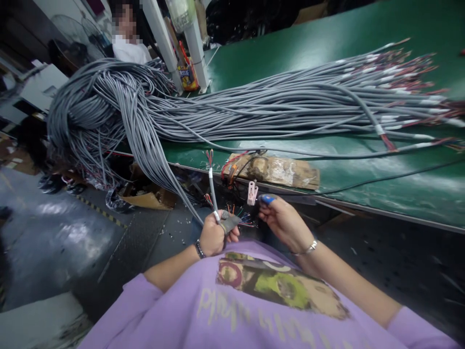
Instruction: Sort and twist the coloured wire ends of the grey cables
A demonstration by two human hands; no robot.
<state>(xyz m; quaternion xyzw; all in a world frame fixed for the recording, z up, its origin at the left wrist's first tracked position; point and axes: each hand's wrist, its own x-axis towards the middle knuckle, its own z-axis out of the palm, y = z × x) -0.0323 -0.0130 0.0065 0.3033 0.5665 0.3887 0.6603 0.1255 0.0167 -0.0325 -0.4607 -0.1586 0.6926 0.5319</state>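
My left hand [214,235] is closed in a fist around grey cables [211,186], one of which stands up with red and coloured wire ends showing at its stripped tip. A grey finger cover sits on that hand's thumb. My right hand [283,218] is beside it, fingers curled in a pinch with a blue cover on one fingertip; what it pinches is too small to name. A small pink-white clip [252,192] hangs just above the right hand's fingers. Loose coloured wire ends [243,218] lie between the two hands.
A big bundle of grey cables [254,106] lies across the green bench [399,189] and drapes off its left end. A taped cardboard pad [279,170] sits at the bench edge. Another person [128,41] sits far left behind white posts [192,43].
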